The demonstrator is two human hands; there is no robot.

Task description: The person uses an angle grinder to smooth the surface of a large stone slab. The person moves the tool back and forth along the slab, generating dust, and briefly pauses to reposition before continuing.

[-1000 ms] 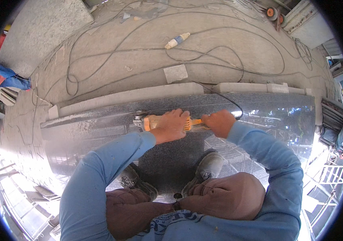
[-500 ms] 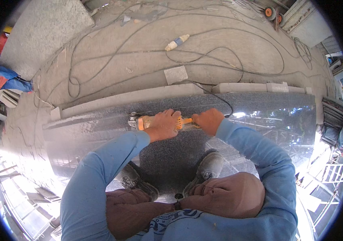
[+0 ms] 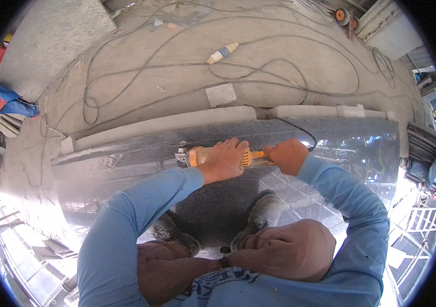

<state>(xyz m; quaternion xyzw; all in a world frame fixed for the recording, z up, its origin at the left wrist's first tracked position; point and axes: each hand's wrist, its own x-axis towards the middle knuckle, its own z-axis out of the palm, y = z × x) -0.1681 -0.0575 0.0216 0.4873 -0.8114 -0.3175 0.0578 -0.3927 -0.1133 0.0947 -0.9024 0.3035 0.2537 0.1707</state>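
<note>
A yellow angle grinder (image 3: 198, 156) lies lengthwise across a dark, polished stone slab (image 3: 141, 197), its metal head and disc at the left. My left hand (image 3: 224, 160) is wrapped over the grinder's body just behind the head. Around its rear handle, my right hand (image 3: 288, 155) is closed, and a black cord (image 3: 306, 134) runs from that end over the slab's far edge. The disc is low against the slab, near a thin pale line along the stone. How much of the disc touches is hidden.
Pale stone strips (image 3: 177, 123) lie along the slab's far edge. Beyond, cables (image 3: 146, 71) loop over the dusty floor around a cream-and-blue connector (image 3: 223, 53) and a small tile piece (image 3: 221, 94). A grey slab (image 3: 59, 41) stands at far left. My shoes (image 3: 265, 211) rest at the near side.
Both my hands have moved a short way to the right along the slab, carrying the angle grinder with them. The cord has shifted right too. My grip is unchanged.
</note>
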